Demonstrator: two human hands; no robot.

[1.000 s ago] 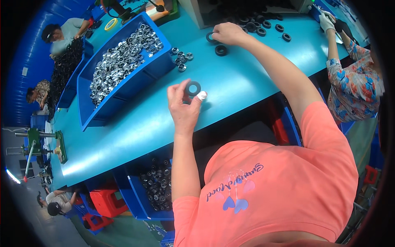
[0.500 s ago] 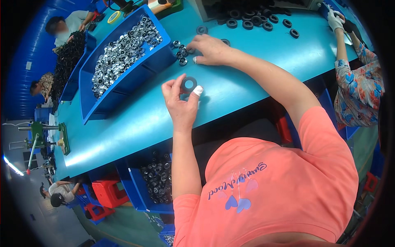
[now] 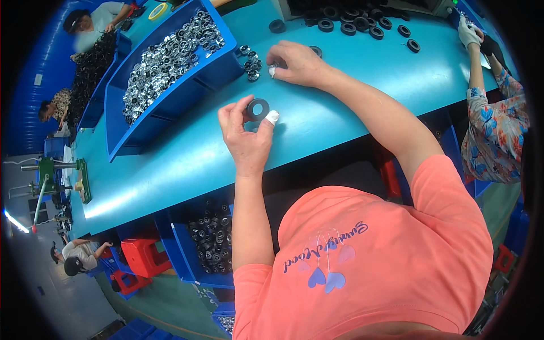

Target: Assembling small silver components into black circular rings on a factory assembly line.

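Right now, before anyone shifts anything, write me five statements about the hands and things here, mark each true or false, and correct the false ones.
1. The left hand holds a black ring between thumb and fingers. True.
2. The blue bin is full of red caps. False: it holds shiny metal pieces.
3. The right hand is inside the blue bin. False: it is over the table, to the right of the bin.
4. Several loose rings lie toward the far side of the table. True.
5. The stools at lower left are yellow. False: they are red.
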